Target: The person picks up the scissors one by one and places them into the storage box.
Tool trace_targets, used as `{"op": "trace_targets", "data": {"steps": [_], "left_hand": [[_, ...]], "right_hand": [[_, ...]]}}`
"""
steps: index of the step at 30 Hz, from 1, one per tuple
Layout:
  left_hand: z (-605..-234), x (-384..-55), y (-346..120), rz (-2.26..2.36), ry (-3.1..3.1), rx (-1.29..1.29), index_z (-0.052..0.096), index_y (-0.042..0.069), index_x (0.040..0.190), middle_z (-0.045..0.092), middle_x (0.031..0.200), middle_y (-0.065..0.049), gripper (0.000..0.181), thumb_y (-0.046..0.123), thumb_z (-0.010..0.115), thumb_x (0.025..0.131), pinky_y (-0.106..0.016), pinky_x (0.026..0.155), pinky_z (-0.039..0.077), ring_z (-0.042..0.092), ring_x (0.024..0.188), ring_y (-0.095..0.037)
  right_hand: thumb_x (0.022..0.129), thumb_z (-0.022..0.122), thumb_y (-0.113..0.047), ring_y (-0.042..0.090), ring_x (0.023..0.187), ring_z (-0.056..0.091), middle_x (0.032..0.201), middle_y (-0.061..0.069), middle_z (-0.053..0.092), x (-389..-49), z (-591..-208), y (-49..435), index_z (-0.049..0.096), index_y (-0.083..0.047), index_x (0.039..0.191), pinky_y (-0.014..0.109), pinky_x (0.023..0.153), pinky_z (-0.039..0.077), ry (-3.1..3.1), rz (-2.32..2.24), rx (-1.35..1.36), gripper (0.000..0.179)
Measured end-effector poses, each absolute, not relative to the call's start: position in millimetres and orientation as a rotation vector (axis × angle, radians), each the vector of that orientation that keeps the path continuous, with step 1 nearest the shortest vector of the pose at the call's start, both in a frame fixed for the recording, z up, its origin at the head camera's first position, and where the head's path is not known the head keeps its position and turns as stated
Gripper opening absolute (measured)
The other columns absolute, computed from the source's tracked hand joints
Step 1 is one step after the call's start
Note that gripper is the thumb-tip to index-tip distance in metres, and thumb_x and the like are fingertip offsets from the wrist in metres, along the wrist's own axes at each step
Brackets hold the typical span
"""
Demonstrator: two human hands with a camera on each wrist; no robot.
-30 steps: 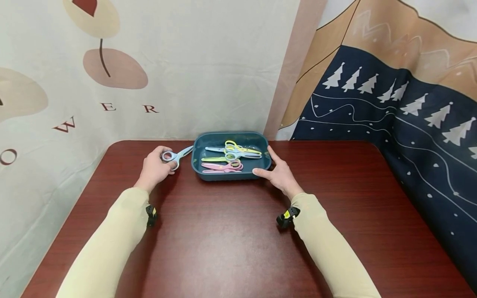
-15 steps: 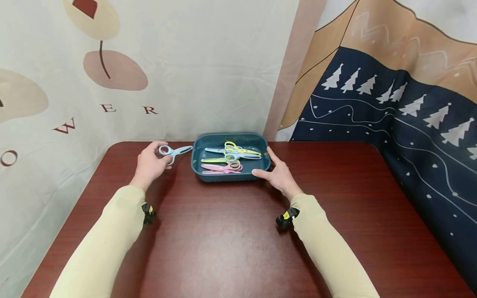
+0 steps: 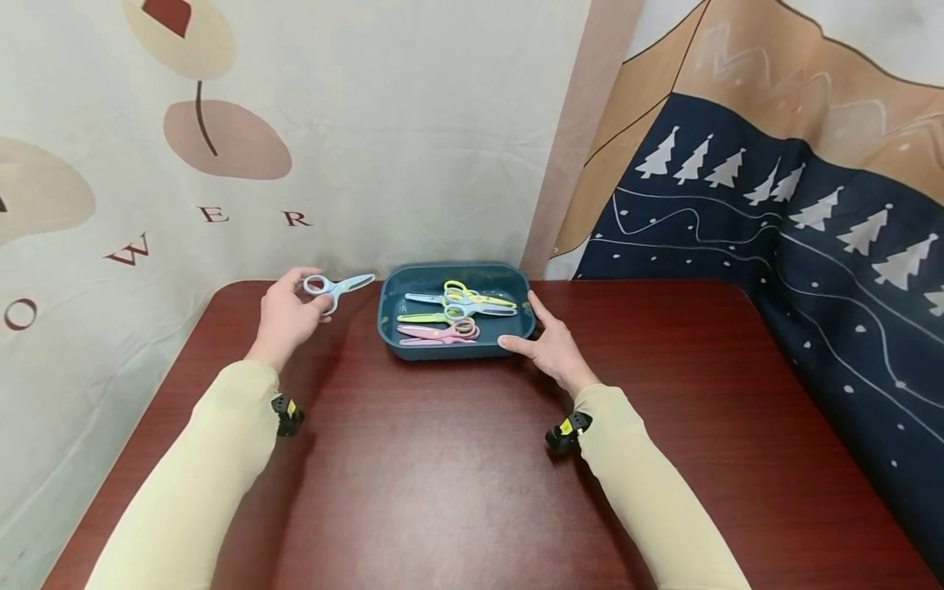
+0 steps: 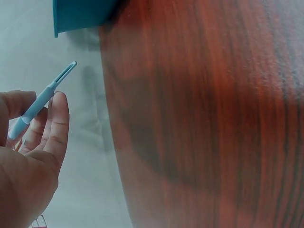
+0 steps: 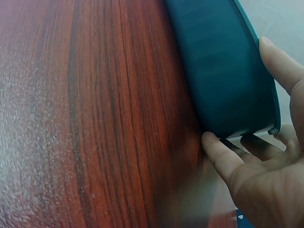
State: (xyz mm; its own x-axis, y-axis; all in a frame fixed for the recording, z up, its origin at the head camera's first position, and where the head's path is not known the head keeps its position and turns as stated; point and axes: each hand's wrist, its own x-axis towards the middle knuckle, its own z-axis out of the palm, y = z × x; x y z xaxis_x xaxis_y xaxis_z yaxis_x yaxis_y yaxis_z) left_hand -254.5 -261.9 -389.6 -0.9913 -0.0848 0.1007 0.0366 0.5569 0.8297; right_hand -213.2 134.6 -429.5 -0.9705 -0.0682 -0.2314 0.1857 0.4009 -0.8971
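Observation:
My left hand (image 3: 289, 315) pinches light blue scissors (image 3: 352, 284) by their handle loops, blades pointing right. They hang above the table's back left area, left of a dark teal plastic box (image 3: 435, 353). In the left wrist view the scissors (image 4: 42, 99) appear edge-on between thumb and fingers. My right hand (image 3: 551, 344) holds the box at its right end, thumb at the front rim and fingers along the side. The right wrist view shows the fingertips against the box wall (image 5: 223, 66). Inside the box lie several scissors: yellow, blue (image 3: 492, 309), green (image 3: 420, 317) and pink (image 3: 433, 332).
The dark red wood-grain table (image 3: 413, 475) runs back to a pale printed cloth (image 3: 398, 164) directly behind the box. A navy cloth with white trees (image 3: 726, 221) hangs along the right side.
My left hand has moved left and slightly away with the blue scissors, lifting them; their tips now stand farther from the box. The right hand and box stay in place.

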Motion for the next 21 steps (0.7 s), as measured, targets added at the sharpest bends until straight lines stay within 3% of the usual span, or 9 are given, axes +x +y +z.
{"op": "trace_targets", "data": {"steps": [10, 21], "left_hand": [[-379.1, -255.7, -259.6, -1.456, -2.6, 0.016, 0.054, 0.001, 0.143, 0.066, 0.118, -0.026, 0.049, 0.003, 0.067, 0.097, -0.017, 0.063, 0.058, 0.062, 0.066, 0.007], [-371.2, -259.1, -251.0, -1.495, -2.484, -0.062, 0.057, -0.002, 0.138, 0.066, 0.105, -0.013, 0.045, 0.0, 0.066, 0.094, -0.016, 0.062, 0.058, 0.064, 0.068, 0.008]], "right_hand": [[0.09, 0.082, -0.034, 0.029, 0.152, 0.025, 0.171, 0.005, 0.023, -212.7, -432.1, 134.2, 0.018, -0.034, 0.167, 0.055, 0.12, 0.032, 2.433, -1.607, 0.107, 0.1], [0.091, 0.081, -0.033, 0.029, 0.152, 0.025, 0.171, 0.003, 0.023, -213.8, -430.8, 134.4, 0.018, -0.034, 0.167, 0.056, 0.12, 0.032, 2.431, -1.614, 0.113, 0.098]]}}
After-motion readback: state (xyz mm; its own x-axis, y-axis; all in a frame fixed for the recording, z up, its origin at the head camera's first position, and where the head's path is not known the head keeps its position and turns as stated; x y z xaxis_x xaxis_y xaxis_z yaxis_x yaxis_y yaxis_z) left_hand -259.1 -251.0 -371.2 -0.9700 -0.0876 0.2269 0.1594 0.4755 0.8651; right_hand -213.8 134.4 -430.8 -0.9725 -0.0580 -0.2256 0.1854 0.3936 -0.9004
